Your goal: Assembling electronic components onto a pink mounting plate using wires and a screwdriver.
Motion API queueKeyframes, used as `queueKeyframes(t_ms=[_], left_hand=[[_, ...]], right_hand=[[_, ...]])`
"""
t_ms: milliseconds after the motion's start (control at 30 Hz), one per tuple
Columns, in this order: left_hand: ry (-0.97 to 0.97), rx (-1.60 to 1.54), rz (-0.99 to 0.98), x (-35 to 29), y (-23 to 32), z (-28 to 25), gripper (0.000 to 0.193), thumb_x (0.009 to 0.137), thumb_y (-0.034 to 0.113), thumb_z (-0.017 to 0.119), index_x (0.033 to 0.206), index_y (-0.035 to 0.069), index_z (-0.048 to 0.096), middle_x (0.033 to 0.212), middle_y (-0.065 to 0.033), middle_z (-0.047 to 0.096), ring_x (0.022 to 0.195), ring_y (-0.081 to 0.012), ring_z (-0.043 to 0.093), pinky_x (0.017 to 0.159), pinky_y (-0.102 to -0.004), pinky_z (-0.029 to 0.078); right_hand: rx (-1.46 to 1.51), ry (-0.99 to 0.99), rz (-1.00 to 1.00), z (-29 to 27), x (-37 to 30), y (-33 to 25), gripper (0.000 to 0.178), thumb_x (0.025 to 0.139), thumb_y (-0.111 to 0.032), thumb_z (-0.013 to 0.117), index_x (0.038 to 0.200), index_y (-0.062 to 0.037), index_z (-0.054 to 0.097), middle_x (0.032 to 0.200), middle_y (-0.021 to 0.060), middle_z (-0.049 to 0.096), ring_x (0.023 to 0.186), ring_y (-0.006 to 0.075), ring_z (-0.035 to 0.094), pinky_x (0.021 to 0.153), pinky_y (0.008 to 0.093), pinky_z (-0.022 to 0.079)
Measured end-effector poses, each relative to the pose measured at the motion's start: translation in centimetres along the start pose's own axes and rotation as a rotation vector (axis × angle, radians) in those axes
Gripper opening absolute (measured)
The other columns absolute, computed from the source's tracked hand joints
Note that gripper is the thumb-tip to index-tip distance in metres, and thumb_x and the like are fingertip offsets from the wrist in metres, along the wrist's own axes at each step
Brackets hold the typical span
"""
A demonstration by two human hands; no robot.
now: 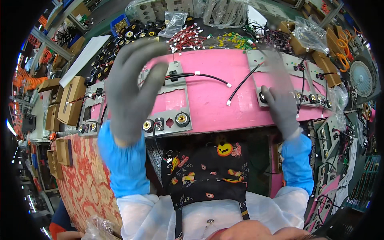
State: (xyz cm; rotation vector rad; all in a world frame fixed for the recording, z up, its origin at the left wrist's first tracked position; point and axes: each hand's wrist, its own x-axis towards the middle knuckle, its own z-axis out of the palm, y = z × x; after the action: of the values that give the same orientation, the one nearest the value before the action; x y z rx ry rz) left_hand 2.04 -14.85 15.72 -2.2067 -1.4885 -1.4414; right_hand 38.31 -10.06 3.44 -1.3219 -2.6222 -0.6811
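My left hand [136, 86], in a grey glove, is raised over a grey metal panel [176, 130] on the left of the pink work surface. Its fingers are stretched out with the thumb apart, and nothing shows in it. That panel carries round black knobs with brass centres [182, 119] and a black switch with black leads [212, 77]. My right hand [282, 104], also gloved, is over another grey panel [256, 60] to the right. Motion smears its fingers; the thumb is beside a round black fitting [263, 95]. A loose-ended black cable [242, 86] extends from that panel.
Black knobs [130, 34], red wire leads [187, 38] and yellow-green wires [232, 41] lie along the back. Cardboard boxes [72, 100] stand at left. A small fan [362, 78] is at far right. More wired panels [326, 140] lie at right.
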Motion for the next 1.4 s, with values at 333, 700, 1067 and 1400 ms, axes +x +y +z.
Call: queueKeyframes(t_ms=[333,700,1067,1400], left_hand=[[-0.555,0.363,0.079,5.2,-11.2,13.8,0.027,0.083,0.019,0.069,0.109,0.015,0.071,0.108,-0.0087,0.065,0.103,-0.0268,0.061,0.090,-0.0384,0.051],[-0.553,0.420,-0.041,5.9,-14.6,19.7,0.017,0.084,0.013,0.064,0.097,0.019,0.072,0.096,-0.0077,0.069,0.096,-0.0258,0.065,0.080,-0.0396,0.052],[-0.397,-0.091,0.194,10.2,-10.7,14.8,0.042,0.084,-0.003,0.064,0.122,0.014,0.067,0.096,-0.0070,0.068,0.087,-0.0192,0.064,0.078,-0.0296,0.053],[-0.381,-0.083,0.488,10.3,-6.2,17.8,0.052,0.083,0.001,0.059,0.133,0.017,0.057,0.070,-0.0078,0.056,0.067,-0.0239,0.060,0.061,-0.0340,0.050]], right_hand=[[0.114,0.174,-0.076,-1.7,0.1,-8.4,0.052,0.079,-0.013,0.058,0.130,-0.0155,0.057,0.106,0.0071,0.061,0.074,0.0190,0.055,0.059,0.0341,0.045],[0.622,-0.016,-0.143,-6.9,2.3,-5.1,0.040,0.080,-0.014,0.067,0.119,-0.0096,0.061,0.103,0.0062,0.062,0.076,0.0221,0.057,0.068,0.0366,0.045],[1.141,0.297,0.235,-1.2,16.5,1.9,0.025,0.090,-0.010,0.063,0.114,-0.0044,0.068,0.090,0.0075,0.071,0.073,0.0105,0.063,0.070,0.0268,0.052],[1.333,-0.041,0.539,-3.2,16.8,1.2,0.027,0.091,-0.019,0.057,0.107,-0.0006,0.068,0.081,0.0075,0.069,0.069,0.0131,0.061,0.064,0.0305,0.051]])
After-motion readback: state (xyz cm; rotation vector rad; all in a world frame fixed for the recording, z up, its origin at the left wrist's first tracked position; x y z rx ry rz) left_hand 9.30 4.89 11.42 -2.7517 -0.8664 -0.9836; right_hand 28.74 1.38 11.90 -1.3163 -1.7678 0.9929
